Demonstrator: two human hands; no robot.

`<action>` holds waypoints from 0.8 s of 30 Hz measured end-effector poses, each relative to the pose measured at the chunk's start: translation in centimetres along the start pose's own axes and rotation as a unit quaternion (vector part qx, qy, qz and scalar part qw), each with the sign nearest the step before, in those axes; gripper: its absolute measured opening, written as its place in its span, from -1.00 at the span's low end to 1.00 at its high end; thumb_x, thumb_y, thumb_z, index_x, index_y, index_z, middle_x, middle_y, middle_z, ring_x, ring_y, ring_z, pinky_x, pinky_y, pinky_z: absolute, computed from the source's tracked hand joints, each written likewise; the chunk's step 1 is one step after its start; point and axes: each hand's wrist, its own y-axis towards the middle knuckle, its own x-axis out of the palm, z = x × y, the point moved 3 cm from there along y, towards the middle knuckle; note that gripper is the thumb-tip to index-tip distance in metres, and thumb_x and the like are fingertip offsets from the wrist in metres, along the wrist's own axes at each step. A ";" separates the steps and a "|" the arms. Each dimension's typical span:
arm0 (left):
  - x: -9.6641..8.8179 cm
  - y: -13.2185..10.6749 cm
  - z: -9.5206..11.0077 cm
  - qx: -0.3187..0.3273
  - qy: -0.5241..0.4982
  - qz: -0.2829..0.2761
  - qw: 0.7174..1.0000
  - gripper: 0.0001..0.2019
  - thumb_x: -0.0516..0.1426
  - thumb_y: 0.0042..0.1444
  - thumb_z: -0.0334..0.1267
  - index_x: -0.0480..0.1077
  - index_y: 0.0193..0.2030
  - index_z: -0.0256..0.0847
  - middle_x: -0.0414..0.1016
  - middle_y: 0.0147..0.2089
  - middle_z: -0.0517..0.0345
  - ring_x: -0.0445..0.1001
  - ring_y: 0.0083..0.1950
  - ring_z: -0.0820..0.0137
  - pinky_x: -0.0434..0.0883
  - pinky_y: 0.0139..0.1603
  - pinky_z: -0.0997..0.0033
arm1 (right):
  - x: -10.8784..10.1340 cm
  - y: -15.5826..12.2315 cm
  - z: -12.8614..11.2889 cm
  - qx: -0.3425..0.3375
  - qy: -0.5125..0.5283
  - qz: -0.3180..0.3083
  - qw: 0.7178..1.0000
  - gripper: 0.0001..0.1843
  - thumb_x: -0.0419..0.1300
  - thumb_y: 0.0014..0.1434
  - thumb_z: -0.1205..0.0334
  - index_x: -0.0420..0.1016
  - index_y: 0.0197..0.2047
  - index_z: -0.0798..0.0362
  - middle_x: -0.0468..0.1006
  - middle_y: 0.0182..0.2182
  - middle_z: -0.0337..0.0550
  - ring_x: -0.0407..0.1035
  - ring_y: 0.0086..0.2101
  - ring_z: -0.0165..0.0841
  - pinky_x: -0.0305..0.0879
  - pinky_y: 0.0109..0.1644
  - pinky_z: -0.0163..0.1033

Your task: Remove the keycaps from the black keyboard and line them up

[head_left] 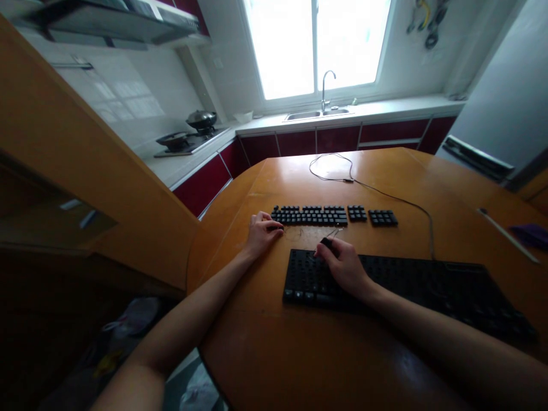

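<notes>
A black keyboard [406,279] lies on the wooden table, with most of its keycaps off and a few left along its lower left edge. Over its upper left part, my right hand [342,265] is closed around a keycap puller [327,242], a small black handle with thin wire loops. Loose black keycaps [317,216] lie sorted in rows and blocks beyond the keyboard. At the left end of these rows rests my left hand [260,233], thumb and fingers closed on a dark keycap [274,228] near the table surface.
The keyboard's cable [394,197] runs back across the wooden table [248,342] into a loop. On the right lie a thin white stick [509,235] and a purple cloth [531,234]. Beyond are a sink [303,115], a stove with pans [201,119] and a refrigerator [496,97].
</notes>
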 end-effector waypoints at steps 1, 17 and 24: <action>0.1 0.0 0.0 0.000 0.000 0.004 1.000 -0.88 0.37 0.01 -0.20 0.65 -0.26 -0.04 0.37 -0.13 0.09 0.30 0.00 0.22 0.32 0.09 0.16 | 0.0 0.0 0.0 0.000 0.003 0.000 1.000 -0.71 0.14 0.30 0.11 0.50 -0.40 0.07 0.51 -0.48 -0.17 0.39 -0.40 -0.31 0.23 -0.28 -0.24; 0.2 0.3 0.0 -0.018 0.032 0.014 0.999 -0.70 0.38 -0.02 -0.22 0.58 -0.10 -0.07 0.38 -0.10 0.08 0.30 0.01 0.17 0.34 0.10 0.12 | 0.0 0.0 0.0 0.000 -0.004 -0.003 1.000 -0.69 0.14 0.30 0.10 0.50 -0.41 0.08 0.48 -0.51 -0.19 0.36 -0.43 -0.33 0.22 -0.31 -0.24; 0.3 0.3 -0.2 -0.016 0.047 0.016 0.999 -0.67 0.38 -0.01 -0.21 0.55 -0.06 -0.07 0.38 -0.10 0.08 0.29 0.00 0.17 0.33 0.08 0.14 | 0.0 0.0 0.1 0.002 0.002 -0.005 1.000 -0.69 0.14 0.30 0.09 0.49 -0.40 0.07 0.49 -0.50 -0.18 0.36 -0.43 -0.33 0.22 -0.31 -0.24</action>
